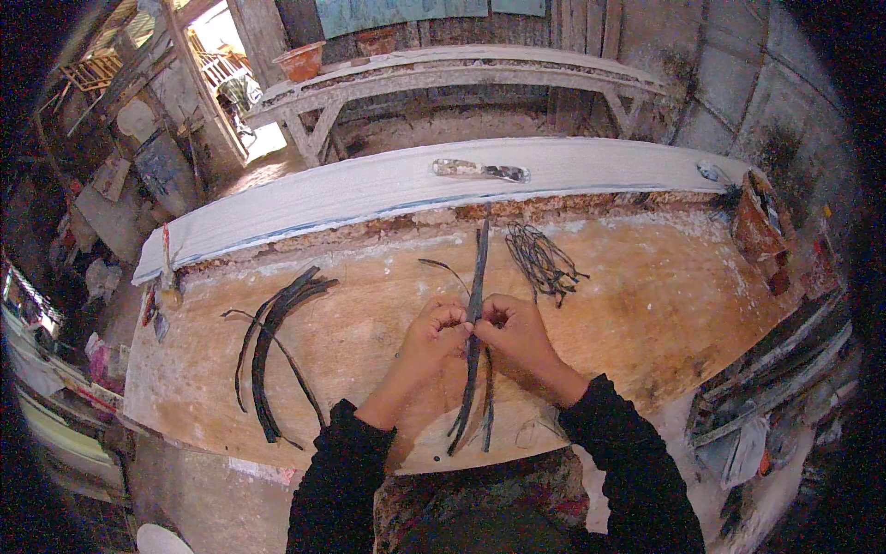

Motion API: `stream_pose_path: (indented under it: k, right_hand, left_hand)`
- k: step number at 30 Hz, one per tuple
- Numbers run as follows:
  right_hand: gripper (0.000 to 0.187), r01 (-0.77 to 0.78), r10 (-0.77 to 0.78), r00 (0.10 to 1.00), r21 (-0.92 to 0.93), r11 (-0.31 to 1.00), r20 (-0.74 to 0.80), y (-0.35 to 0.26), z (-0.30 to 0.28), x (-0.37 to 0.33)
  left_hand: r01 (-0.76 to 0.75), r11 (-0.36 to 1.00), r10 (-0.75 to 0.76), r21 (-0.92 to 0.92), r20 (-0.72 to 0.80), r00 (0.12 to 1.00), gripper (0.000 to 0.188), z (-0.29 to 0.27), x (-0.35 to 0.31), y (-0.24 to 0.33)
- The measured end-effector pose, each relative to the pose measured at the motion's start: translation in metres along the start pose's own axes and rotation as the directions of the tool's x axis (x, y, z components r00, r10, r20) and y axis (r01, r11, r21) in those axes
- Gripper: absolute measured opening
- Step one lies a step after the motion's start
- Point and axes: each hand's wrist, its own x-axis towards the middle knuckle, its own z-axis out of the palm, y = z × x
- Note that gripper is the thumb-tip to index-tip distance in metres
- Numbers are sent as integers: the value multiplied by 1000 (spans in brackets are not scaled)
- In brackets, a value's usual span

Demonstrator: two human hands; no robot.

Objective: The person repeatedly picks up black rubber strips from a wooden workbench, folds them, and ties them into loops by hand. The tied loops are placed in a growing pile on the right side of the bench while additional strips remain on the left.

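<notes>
My left hand [437,334] and my right hand [519,334] meet over the middle of a wooden board [646,323]. Both have their fingertips pinched on a narrow bundle of black strips [478,272], which runs away from me and hangs down toward the board's near edge. What the fingertips do at the pinch is partly hidden. A short curved black strip [445,267] lies just beyond my left hand. Past my right hand rests a loose tangle of thin black strings [540,261]. Farther left lies a curved bundle of longer black strips [265,360], with a few thin ones loose around it.
Along the board's far side runs a raised white plank [369,194] bearing a stained flat tool [482,170]. A brush-like tool [169,282] leans at its left end. A reddish-brown container [761,220] sits far right. Behind stands a whitish bench [443,66] with a clay-coloured pot [301,63].
</notes>
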Motion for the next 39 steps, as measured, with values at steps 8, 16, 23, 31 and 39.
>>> stream_pose_path:
  k: [8,16,23,31,39]
  right_hand:
    - [9,-59,59,998,126,990,8,4,-8,7]
    - [6,-112,124,991,204,973,-45,-2,-17,13]
    - [11,-48,66,994,210,976,-83,13,-20,22]
    - [11,-82,108,978,150,985,-180,27,-43,32]
    - [7,-93,124,992,559,824,-17,15,-47,31]
  left_hand:
    - [154,886,-103,-437,137,985,10,-13,0,11]
    - [0,593,80,-805,59,995,15,-54,-12,34]
    - [-396,449,286,-801,-291,913,21,-128,-66,80]
    - [-561,431,517,-707,-316,795,21,-192,-125,114]
    - [-73,767,-190,-637,-335,923,11,-110,-47,59]
